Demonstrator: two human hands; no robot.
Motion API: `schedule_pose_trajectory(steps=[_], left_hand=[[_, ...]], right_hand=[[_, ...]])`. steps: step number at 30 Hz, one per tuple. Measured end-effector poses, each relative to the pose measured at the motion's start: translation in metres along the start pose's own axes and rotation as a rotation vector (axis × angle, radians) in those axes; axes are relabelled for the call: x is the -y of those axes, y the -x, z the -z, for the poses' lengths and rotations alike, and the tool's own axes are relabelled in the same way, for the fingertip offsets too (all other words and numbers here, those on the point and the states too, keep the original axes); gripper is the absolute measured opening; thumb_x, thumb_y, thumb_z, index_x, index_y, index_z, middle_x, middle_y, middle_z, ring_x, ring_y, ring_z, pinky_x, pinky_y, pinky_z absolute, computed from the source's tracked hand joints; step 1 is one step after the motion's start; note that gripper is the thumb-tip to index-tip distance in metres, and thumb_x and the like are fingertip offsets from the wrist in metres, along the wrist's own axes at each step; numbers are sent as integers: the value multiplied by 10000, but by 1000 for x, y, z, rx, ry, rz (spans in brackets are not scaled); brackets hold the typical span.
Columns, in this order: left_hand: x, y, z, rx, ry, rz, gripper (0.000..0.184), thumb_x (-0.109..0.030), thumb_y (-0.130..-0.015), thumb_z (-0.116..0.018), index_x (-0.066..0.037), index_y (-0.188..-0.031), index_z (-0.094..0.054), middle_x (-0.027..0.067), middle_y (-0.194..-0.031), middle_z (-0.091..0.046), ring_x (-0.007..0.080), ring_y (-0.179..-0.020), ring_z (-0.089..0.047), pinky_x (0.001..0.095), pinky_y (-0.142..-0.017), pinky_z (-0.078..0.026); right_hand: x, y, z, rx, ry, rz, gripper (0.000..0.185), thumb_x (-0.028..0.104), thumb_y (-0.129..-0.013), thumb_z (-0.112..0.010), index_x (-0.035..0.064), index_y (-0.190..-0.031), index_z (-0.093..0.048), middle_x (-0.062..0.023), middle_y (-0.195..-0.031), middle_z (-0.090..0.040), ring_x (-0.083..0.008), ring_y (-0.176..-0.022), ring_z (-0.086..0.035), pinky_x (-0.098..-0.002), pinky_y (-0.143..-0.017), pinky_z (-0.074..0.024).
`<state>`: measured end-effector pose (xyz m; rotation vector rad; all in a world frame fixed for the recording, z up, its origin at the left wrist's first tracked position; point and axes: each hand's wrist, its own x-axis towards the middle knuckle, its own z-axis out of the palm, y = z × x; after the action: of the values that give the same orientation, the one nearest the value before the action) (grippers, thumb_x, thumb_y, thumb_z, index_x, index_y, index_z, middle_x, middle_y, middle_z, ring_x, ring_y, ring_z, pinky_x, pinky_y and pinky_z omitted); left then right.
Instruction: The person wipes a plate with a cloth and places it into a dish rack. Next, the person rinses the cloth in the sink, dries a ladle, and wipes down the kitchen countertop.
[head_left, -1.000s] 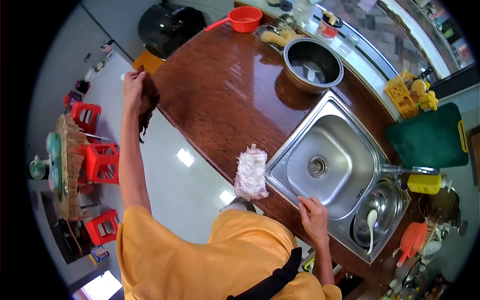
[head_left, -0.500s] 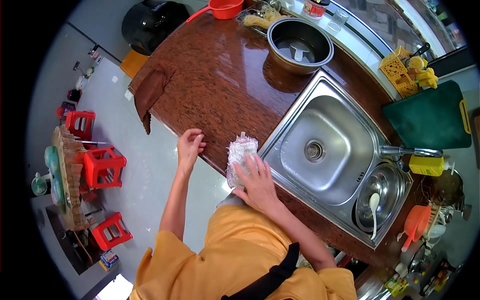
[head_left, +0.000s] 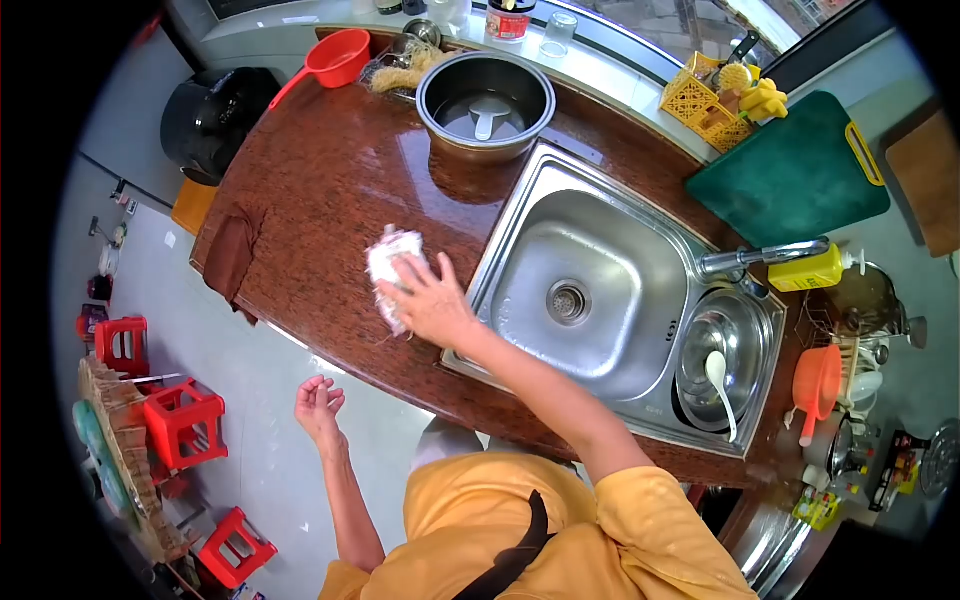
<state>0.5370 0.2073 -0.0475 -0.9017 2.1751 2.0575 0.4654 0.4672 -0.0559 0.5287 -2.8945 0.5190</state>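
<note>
My right hand presses a crumpled, frayed white cloth flat on the reddish-brown stone countertop, left of the sink. Its fingers are spread over the cloth and cover the right part of it. My left hand hangs in the air beyond the counter's front edge, above the floor. The fingers there are loosely curled, a little apart, and nothing shows in them.
Right of the cloth is a steel sink with a metal bowl and white spoon. Behind stands a dark pot holding water. A brown cloth drapes over the left counter edge. Red stools stand on the floor.
My right hand has slid the white cloth away from the counter's front edge, farther onto the countertop. My left hand has dropped back off the edge, toward my body. The camera view has shifted.
</note>
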Motion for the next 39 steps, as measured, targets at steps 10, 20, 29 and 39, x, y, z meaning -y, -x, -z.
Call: schedule_pose_trajectory(steps=[10,20,29,39], left_hand=[[-88,-56,-129,411,77,-60,318,-152,-893,-558,-14,-1176,-515,85,-896,-623,125,-693,-602,233,-588,-521],[-168,-131,-331,665,-107,182,1051,-438,-670,-747,-32,-1399,-108,259,-1282,-348,336,-784,-614,346,-621,-544],[-160,-147,-377,685,-61,415,178,-58,-699,-535,-2,-867,-558,126,-776,-605,244,-681,-623,365,-617,-582],[-197,-122,-309,758,77,467,60,20,-662,-547,7,-719,-533,107,-691,-597,211,-606,-629,326,-548,-582]], right_hand=[[-88,-13,27,-99,60,-171,486,322,-850,-520,216,-1314,-423,-119,-1391,-338,-267,-1308,-280,-489,-1068,-196],[-91,-21,31,-187,-26,-178,530,238,-759,-628,181,-1262,-472,-171,-1338,-372,-310,-1248,-360,-415,-1024,-308],[-96,-19,29,-226,-94,-194,604,231,-710,-671,193,-1273,-455,-159,-1338,-383,-307,-1252,-360,-431,-1033,-304],[-93,-20,28,-224,-67,-204,620,237,-712,-672,211,-1294,-461,-156,-1360,-365,-297,-1249,-373,-419,-1046,-285]])
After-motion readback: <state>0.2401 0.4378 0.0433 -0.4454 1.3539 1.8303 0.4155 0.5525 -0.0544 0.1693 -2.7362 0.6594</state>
